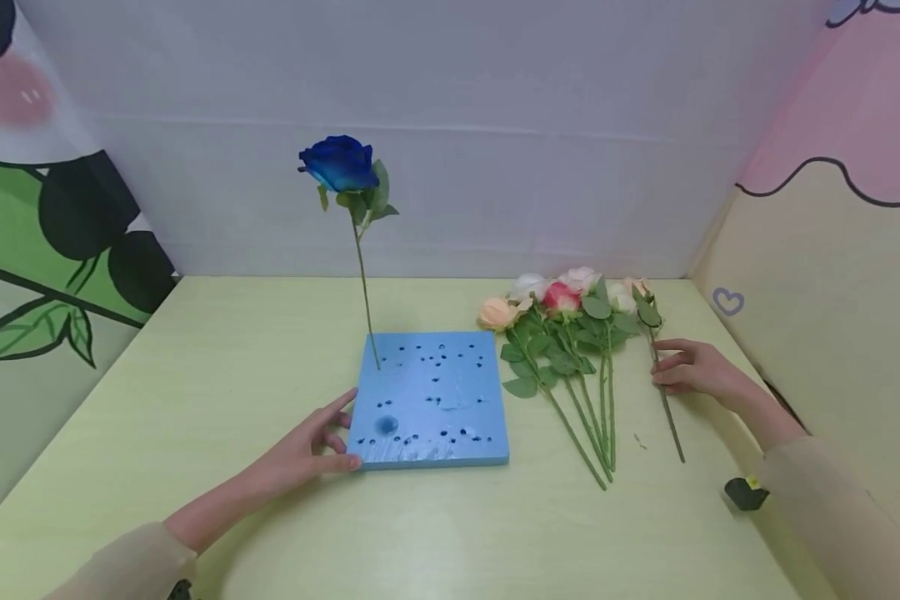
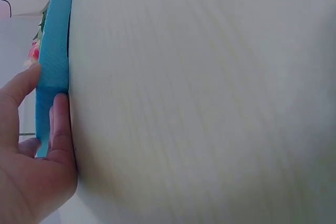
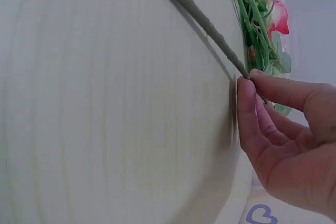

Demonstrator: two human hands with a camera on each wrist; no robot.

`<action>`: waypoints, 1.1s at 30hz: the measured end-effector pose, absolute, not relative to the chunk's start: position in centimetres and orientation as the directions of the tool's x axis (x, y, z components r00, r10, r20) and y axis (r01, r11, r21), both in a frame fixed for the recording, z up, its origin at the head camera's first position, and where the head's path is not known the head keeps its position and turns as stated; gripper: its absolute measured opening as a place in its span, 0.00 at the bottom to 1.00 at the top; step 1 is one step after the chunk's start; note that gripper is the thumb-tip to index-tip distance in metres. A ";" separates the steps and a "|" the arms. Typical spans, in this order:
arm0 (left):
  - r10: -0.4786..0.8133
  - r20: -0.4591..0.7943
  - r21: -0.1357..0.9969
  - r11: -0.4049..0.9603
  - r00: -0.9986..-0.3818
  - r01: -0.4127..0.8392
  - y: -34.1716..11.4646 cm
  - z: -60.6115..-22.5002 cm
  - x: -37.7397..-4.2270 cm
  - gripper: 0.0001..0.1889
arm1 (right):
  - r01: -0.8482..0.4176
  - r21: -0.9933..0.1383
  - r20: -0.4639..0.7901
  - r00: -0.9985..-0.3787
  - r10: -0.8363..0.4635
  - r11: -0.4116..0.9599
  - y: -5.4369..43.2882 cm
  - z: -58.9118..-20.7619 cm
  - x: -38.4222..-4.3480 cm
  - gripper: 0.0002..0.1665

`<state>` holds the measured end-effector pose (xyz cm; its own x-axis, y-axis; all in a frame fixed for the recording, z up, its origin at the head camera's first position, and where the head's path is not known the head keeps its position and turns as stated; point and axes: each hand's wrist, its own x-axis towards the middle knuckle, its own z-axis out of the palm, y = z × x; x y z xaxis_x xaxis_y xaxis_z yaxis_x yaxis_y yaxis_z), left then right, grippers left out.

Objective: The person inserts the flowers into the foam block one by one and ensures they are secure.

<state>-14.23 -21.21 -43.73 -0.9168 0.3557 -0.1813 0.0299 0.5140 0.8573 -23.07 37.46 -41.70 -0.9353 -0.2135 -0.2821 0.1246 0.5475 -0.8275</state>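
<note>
Head view, from an onlooker's place behind the person: flowers and a blue foam block (image 1: 461, 404) on a pale counter (image 1: 247, 350). One blue rose (image 1: 339, 164) stands in the block near its far left corner, its stem leaning slightly left. A bunch of flowers (image 1: 562, 300) lies between the block and the right hand (image 1: 697, 375). The step in hand appears to be the picking up of a second flower for the block. The next move would call for raising this single flower (image 1: 670, 417) by its stem and turning the lower end down over a free hole.

The hands are well apart. The right pinches the stem between thumb and fingertips, below the leaves. The left hand (image 1: 309, 448) grips nothing closely: its thumb touches the block's near left corner, its fingers, spread from the thumb, rest along the left side, presumably to steady it.
</note>
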 end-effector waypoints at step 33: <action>0.352 -0.209 0.866 0.500 -0.912 -0.006 -21.2 -43.6 -14.2 0.51 | -0.159 -0.977 0.147 -0.985 -0.090 0.141 27.6 -35.3 -24.5 0.21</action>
<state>-14.18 -21.17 -43.63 -0.9122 0.3520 -0.2095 -0.0060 0.4998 0.8661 -24.45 27.58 -35.26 -0.9850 -0.0903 0.1469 -0.1587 0.1410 -0.9772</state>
